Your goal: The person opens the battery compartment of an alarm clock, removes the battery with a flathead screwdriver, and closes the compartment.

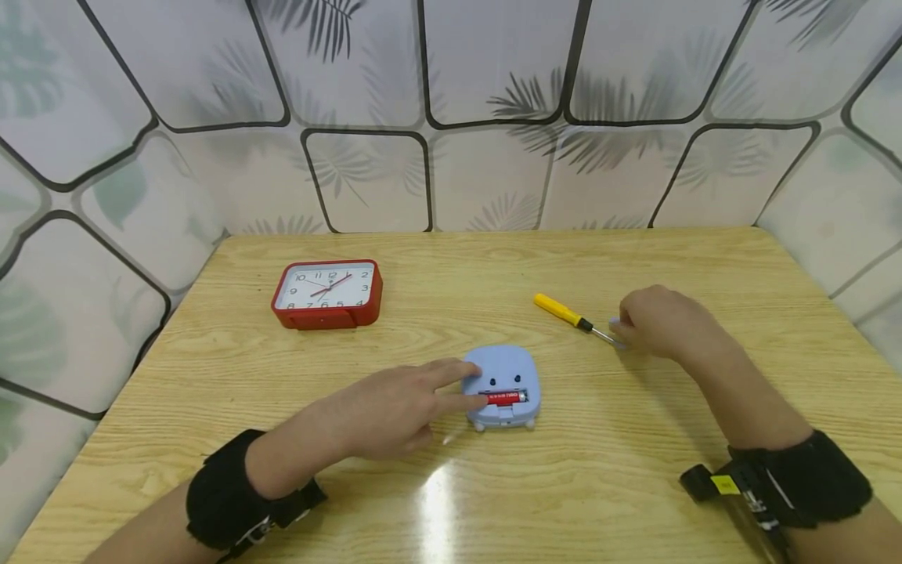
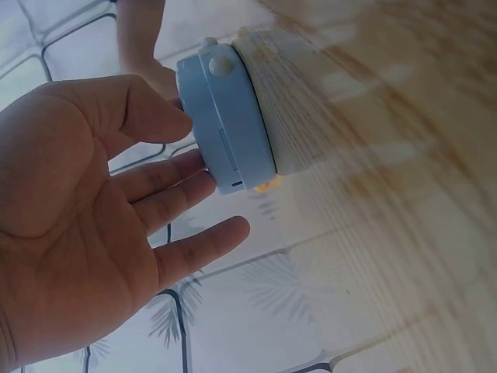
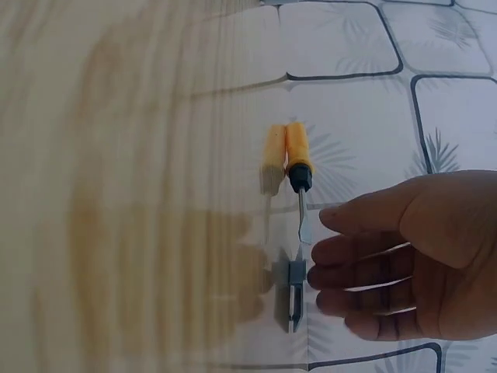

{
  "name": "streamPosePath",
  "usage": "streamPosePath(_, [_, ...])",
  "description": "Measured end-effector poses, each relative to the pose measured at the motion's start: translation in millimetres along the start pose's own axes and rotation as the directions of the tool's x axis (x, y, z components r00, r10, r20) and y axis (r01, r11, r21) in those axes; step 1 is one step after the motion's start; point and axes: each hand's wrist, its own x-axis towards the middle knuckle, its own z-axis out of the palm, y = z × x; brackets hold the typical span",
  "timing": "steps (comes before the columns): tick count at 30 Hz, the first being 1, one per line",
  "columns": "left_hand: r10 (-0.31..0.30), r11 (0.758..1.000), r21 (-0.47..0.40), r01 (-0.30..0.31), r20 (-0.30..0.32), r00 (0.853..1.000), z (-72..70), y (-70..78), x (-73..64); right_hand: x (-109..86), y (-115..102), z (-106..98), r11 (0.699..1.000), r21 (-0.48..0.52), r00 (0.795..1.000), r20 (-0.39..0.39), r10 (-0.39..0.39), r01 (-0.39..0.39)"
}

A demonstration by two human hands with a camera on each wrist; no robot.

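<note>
- The light blue device [image 1: 503,363] lies on the table [image 1: 423,298], two dark dots on its upturned side and small pale feet along its near edge.
- Its battery compartment [image 1: 504,391] is uncovered, and a red battery [image 1: 503,399] lies lengthwise inside — a metal end shows at the right.
- The left hand [image 1: 391,407] comes in from the left of the device, fingers spread and fairly straight; fingertips touch it, one at the battery's left end, without gripping.
- The right hand [image 1: 658,321] is beyond the device and to its right, fingers loosely extended, thumb apart, beside a small blue-grey piece [image 3: 297,272] (contact with it I cannot tell).
- A yellow-handled screwdriver [image 1: 574,318] lies beyond the device to the right, its shaft pointing toward that piece.
- Beyond the device to the left, well apart, is a red clock [image 1: 327,296] with a white dial.
- A black strap [image 1: 229,486] circles the left wrist, nearer than the device.
</note>
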Motion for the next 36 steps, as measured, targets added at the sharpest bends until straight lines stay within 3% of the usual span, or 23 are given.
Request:
streamPosePath(5, [0.005, 1.0, -0.004, -0.005, -0.009, 1.0, 0.1, 0.0, -0.1, 2.8, -4, 3, 0.997, 0.059, 0.998, 0.01, -0.058, 0.057])
streamPosePath(15, [0.004, 1.0, -0.012, -0.004, -0.008, 1.0, 0.3, 0.1, -0.2, 5.9, -6, 7, 0.993, 0.032, 0.993, -0.023, -0.114, 0.115])
streamPosePath(27, [-0.001, 1.0, -0.02, 0.001, -0.002, 1.0, 1.1, -0.5, -0.7, 4.7, -7, 8, 0.996, 0.034, 0.996, 0.039, -0.085, 0.084])
streamPosePath(32, [0.008, 1.0, -0.013, -0.008, -0.009, 1.0, 1.2, -0.9, -0.3, 1.8, -11, 3, 0.995, 0.044, 0.996, -0.004, -0.087, 0.088])
streamPosePath(36, [0.007, 1.0, -0.021, -0.007, -0.006, 1.0, 1.3, -1.1, -0.2, -2.0, -15, -2, 0.993, 0.024, 0.989, -0.099, -0.113, 0.115])
